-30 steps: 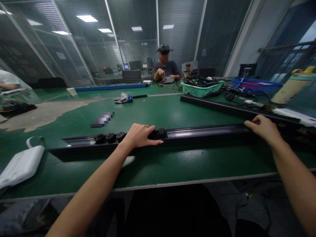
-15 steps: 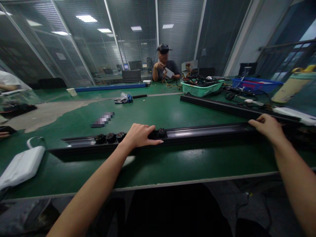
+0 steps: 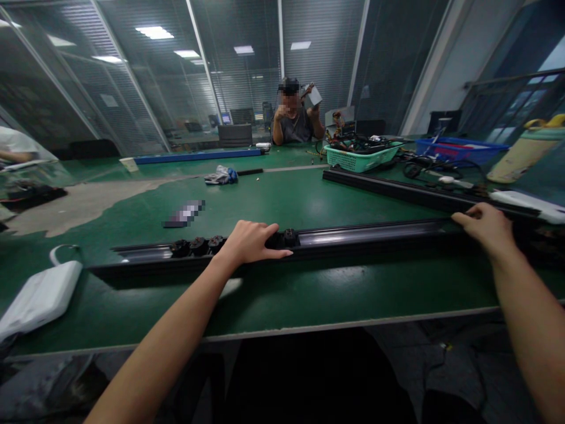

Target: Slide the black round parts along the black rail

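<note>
Left hand [image 3: 251, 241] flat, fingers spread, pressing on the long black rail [image 3: 362, 237] lying along the near edge of the green table [image 3: 282, 294], beside its black plugs [image 3: 198, 245]. Right hand [image 3: 485, 227] slid further right along that rail, fingers curled over its far edge, grip loose. Suggests repositioning along the rail, not lifting.

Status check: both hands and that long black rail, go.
Left hand flat on black rail, by the small black parts. Right hand on rail's far right end. Second rail lies behind, apart.

A long black rail [image 3: 366, 238] lies flat across the green table's near side (small black knobs [image 3: 198, 245] seated in its channel).
</note>
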Demonstrator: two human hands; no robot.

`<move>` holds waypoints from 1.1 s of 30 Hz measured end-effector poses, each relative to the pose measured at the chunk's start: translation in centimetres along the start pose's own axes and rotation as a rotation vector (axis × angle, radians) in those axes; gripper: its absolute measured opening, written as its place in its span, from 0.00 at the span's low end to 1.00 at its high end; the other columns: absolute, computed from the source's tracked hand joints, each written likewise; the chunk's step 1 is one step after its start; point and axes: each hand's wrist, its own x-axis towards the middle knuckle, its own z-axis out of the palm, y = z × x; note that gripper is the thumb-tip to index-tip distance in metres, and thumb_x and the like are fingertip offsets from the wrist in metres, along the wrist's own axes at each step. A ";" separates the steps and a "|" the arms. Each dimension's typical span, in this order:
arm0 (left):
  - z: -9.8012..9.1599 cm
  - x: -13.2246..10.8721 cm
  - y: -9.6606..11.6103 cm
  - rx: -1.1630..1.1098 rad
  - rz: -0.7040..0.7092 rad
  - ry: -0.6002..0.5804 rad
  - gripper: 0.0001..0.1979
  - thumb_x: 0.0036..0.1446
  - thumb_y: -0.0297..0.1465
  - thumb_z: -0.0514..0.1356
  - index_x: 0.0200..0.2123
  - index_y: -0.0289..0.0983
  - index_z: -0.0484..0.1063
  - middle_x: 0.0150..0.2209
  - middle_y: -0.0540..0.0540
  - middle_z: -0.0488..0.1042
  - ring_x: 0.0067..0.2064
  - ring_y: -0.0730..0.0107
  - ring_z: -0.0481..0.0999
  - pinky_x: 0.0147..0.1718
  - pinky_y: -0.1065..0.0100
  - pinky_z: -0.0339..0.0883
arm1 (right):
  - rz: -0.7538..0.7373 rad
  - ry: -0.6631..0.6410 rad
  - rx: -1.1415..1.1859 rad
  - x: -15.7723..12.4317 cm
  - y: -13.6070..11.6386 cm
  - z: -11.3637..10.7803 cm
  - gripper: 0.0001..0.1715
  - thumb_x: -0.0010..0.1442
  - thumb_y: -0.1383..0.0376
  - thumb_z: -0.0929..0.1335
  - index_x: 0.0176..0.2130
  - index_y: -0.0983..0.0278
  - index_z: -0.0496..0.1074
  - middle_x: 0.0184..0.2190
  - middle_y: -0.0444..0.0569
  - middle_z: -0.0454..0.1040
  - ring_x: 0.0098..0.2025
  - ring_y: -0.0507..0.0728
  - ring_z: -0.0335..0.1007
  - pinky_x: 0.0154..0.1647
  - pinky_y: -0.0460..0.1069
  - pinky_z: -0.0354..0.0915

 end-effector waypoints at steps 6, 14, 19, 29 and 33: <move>-0.1 0.0 0.0 0.014 0.001 -0.004 0.39 0.53 0.65 0.40 0.38 0.38 0.71 0.32 0.43 0.78 0.31 0.60 0.76 0.24 0.66 0.42 | 0.049 0.015 0.014 0.0 0.2 0.1 0.14 0.50 0.55 0.72 0.29 0.58 0.65 0.30 0.48 0.67 0.30 0.55 0.59 0.37 0.53 0.56; -0.2 0.1 0.1 0.009 -0.005 -0.016 0.39 0.54 0.65 0.40 0.38 0.38 0.71 0.33 0.42 0.79 0.32 0.59 0.77 0.25 0.66 0.44 | 0.040 0.022 0.004 0.1 0.0 0.1 0.14 0.48 0.54 0.71 0.30 0.59 0.66 0.30 0.48 0.68 0.31 0.56 0.59 0.38 0.53 0.57; -0.4 0.1 0.2 0.005 -0.010 -0.030 0.38 0.54 0.65 0.40 0.39 0.39 0.71 0.33 0.42 0.79 0.33 0.60 0.77 0.26 0.66 0.46 | 0.068 0.048 0.023 0.8 1.0 0.4 0.15 0.47 0.54 0.72 0.30 0.59 0.67 0.30 0.46 0.67 0.30 0.55 0.58 0.39 0.53 0.58; -0.2 0.1 0.3 0.003 -0.018 -0.025 0.39 0.53 0.65 0.40 0.38 0.39 0.72 0.32 0.42 0.78 0.31 0.61 0.76 0.25 0.67 0.45 | 0.167 0.173 -0.002 2.2 4.9 0.6 0.20 0.39 0.51 0.75 0.27 0.57 0.66 0.26 0.47 0.67 0.28 0.58 0.58 0.38 0.56 0.60; -0.2 0.2 0.2 0.007 -0.009 -0.024 0.39 0.53 0.65 0.40 0.38 0.39 0.71 0.32 0.43 0.78 0.31 0.60 0.76 0.25 0.67 0.44 | 0.210 0.168 -0.042 1.5 4.3 0.2 0.19 0.38 0.52 0.75 0.26 0.57 0.67 0.27 0.52 0.70 0.30 0.62 0.62 0.34 0.58 0.59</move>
